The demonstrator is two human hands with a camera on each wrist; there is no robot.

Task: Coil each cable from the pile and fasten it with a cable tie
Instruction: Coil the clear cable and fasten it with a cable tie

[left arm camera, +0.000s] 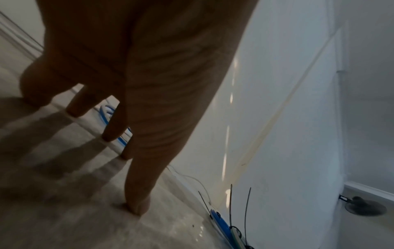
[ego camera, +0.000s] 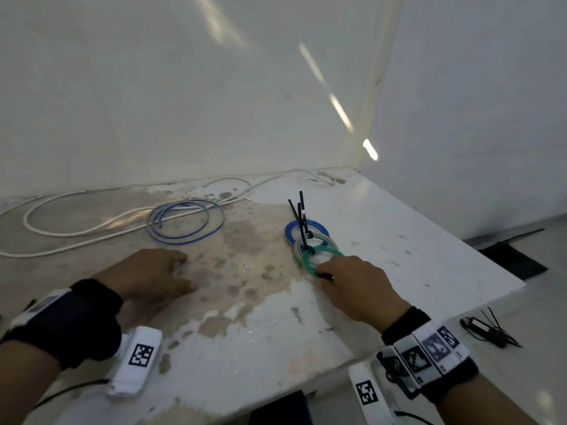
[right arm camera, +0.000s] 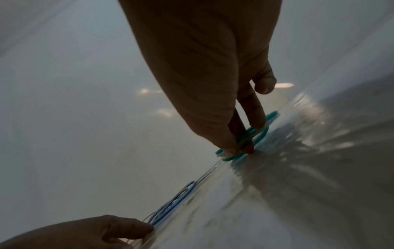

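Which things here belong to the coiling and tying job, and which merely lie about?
Job: green coil under the right hand; clear coil; blue coil; loose blue cable; white cable; spare ties; left hand, flat on the table.
Lying about: tagged white block; dark mat.

A bare workshop corner: a worn, paint-chipped white table [ego camera: 399,240] under both hands, blank white walls [ego camera: 184,87] beyond.
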